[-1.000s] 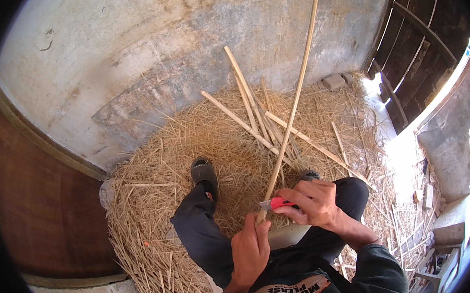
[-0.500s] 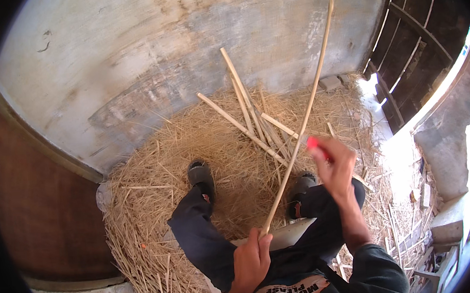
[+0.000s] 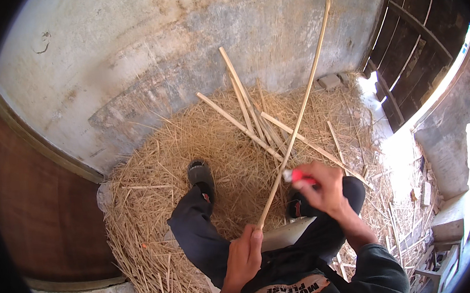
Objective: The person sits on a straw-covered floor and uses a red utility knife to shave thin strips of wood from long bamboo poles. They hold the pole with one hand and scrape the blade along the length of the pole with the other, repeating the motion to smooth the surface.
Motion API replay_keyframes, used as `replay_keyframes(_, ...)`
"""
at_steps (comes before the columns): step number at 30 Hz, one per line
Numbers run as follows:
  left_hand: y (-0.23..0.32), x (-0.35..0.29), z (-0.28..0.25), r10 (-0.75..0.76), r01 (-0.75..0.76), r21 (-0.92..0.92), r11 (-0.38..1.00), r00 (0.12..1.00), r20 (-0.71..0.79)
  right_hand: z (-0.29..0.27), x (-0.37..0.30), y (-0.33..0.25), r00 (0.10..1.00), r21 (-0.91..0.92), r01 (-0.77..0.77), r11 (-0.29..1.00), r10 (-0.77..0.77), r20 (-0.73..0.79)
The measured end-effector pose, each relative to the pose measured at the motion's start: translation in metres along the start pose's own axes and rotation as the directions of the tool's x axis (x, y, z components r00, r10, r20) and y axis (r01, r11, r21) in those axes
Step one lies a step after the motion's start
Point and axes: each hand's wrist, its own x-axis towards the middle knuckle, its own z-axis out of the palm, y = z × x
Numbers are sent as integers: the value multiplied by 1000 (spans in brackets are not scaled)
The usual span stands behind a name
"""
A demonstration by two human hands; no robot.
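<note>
My left hand point(image 3: 244, 256) is closed around the near end of a long, thin, pale wooden stick point(image 3: 311, 78). From there the stick slants up and to the right, its far tip in front of the wall. My right hand point(image 3: 326, 186) grips a small red-handled tool point(image 3: 302, 177) with a light, shiny head; blur hides its exact kind. That head is at the right side of the stick, about a third of the way up from my left hand. Whether it touches the wood I cannot tell.
Several cut sticks point(image 3: 230, 115) lie crossed beyond my feet, some leaning toward the stained wall point(image 3: 147, 60). Straw-like shavings point(image 3: 142, 218) cover the floor around my dark shoes point(image 3: 199, 175). A brown panel point(image 3: 43, 203) stands at left, a slatted wooden door point(image 3: 417, 30) at far right.
My right hand has moved down and left with the red-handled tool, nearer my left hand. The left hand has shifted slightly left and the stick has moved a little with it.
</note>
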Motion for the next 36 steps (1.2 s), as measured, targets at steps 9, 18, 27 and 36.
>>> replay_keyframes(9,23,14,5,56,-55,16,998,997,-51,24,-27,-14,968,-145,242,959,-230,98)
replay_keyframes(18,28,17,12,123,-94,180,979,980,-156,20,-23,-21,962,-207,268,941,-251,104)
replay_keyframes(27,26,18,11,127,-86,238,968,978,-163,18,-16,-25,965,-249,259,933,-243,96)
replay_keyframes(36,22,16,12,145,-103,244,964,976,-160,18,-12,-22,956,-245,294,924,-286,70)
